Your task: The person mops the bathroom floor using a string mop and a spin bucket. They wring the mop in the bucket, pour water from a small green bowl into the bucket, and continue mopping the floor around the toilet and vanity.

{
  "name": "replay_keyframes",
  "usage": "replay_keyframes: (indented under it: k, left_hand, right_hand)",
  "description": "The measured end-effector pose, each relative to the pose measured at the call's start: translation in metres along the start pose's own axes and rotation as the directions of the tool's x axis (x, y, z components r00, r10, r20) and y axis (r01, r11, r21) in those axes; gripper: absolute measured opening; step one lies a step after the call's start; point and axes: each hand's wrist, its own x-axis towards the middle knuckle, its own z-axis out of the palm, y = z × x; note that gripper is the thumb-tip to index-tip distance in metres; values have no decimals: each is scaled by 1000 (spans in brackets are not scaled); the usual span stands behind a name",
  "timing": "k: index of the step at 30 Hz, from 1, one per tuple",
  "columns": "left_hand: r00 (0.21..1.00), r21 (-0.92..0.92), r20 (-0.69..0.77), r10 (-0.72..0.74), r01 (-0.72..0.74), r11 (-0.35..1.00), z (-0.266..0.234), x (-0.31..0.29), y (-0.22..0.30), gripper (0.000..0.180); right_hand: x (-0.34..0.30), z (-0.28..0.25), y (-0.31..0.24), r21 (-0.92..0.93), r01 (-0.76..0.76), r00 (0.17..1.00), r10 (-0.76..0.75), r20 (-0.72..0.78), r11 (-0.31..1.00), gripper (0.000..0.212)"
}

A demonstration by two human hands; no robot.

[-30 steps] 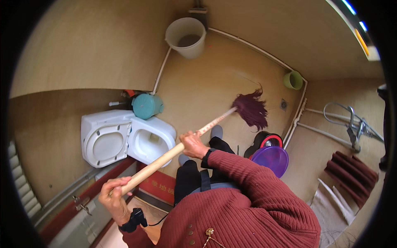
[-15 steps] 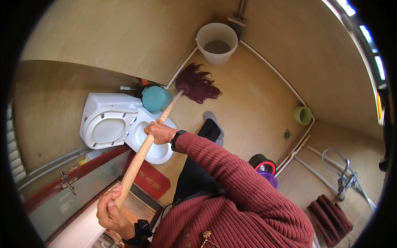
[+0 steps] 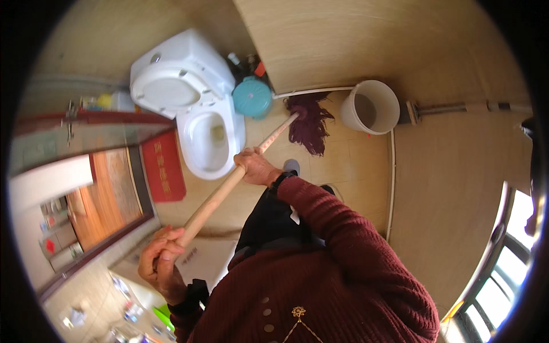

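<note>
The right hand (image 3: 258,167) wraps around the mop stick (image 3: 229,186), so the part of the stick inside it is hidden. The left hand (image 3: 162,264) hides the stick's end too. The small bottles (image 3: 247,62) behind the teal tub (image 3: 252,98) are half hidden. The little things (image 3: 128,317) at the bottom are too blurry to tell.

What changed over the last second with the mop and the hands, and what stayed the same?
The mop head swept across the floor, from open tile near the purple basin to the wall corner between the teal bin and the white bucket. The view swung with it. Nothing was let go: the left hand still grips the wooden handle at its end, the right hand midway. The toilet lid stays up.
</note>
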Motion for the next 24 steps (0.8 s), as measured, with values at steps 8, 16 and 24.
replay_keyframes:
  k: [8,16,24]
  left_hand:
    - [828,-157,-441,-346,308,938,34,-139,43,19]
    - [335,-198,-854,-399,500,843,86,-302,129,20]
    - [-3,-404,-884,-467,505,762,171,-414,120,26]
  right_hand:
    - [-55,35,-8,-206,270,826,-116,552,941,29]
    - [-172,100,-62,165,443,450,-378,809,881,14]
    - [-245,121,-4,251,516,197,-398,896,819,19]
